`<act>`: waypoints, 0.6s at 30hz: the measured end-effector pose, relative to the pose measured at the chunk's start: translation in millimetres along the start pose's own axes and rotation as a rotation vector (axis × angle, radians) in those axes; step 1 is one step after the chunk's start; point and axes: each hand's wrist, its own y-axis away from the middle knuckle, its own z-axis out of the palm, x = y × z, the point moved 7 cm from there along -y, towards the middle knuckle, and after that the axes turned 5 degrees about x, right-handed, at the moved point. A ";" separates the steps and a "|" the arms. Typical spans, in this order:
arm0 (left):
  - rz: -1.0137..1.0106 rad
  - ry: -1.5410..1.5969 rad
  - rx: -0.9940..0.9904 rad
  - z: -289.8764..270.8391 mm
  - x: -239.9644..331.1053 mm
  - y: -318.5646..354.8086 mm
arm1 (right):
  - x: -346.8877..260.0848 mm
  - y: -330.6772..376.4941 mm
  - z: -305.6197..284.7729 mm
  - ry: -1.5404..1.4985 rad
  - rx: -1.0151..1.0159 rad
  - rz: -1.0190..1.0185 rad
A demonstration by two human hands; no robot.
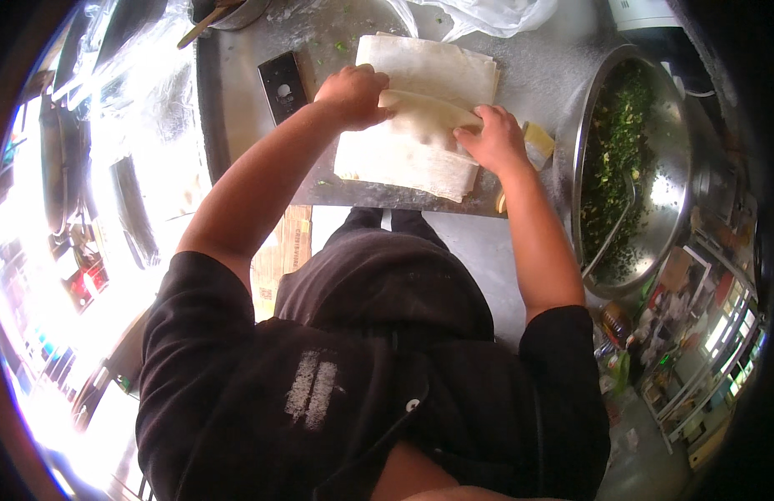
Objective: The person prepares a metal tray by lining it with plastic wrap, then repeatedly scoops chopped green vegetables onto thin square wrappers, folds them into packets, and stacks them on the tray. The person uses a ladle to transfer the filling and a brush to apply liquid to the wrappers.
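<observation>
A stack of pale, thin dough sheets (448, 67) lies on the metal worktop in front of me. Across its middle, the top dough sheet (428, 115) is folded over into a long, bulging flap with lumps showing under it. My left hand (353, 96) grips the left end of that fold, thumb toward the middle. At the right end, my right hand (494, 138) pinches the same fold between thumb and fingers. Whatever makes the lumps is hidden beneath the dough. Just right of my right hand is a small yellow and white block-like thing (538, 144).
A big steel bowl (580, 159) on the right holds chopped greens (618, 125) and a metal spoon (630, 200). Left of the dough lies a flat black rectangular object (282, 86). A pot (241, 15) and a white plastic bag (495, 15) stand along the far side.
</observation>
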 end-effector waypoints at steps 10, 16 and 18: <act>-0.359 0.413 -0.019 30.3 -36.6 9.2 | 47.9 -2.3 27.2 -0.369 -0.304 0.287; -0.420 0.213 0.108 32.5 -16.5 23.7 | 38.6 1.5 18.7 -0.256 -0.119 0.110; -0.351 0.159 0.161 34.1 -6.5 26.2 | 29.6 8.2 14.2 -0.274 -0.004 0.039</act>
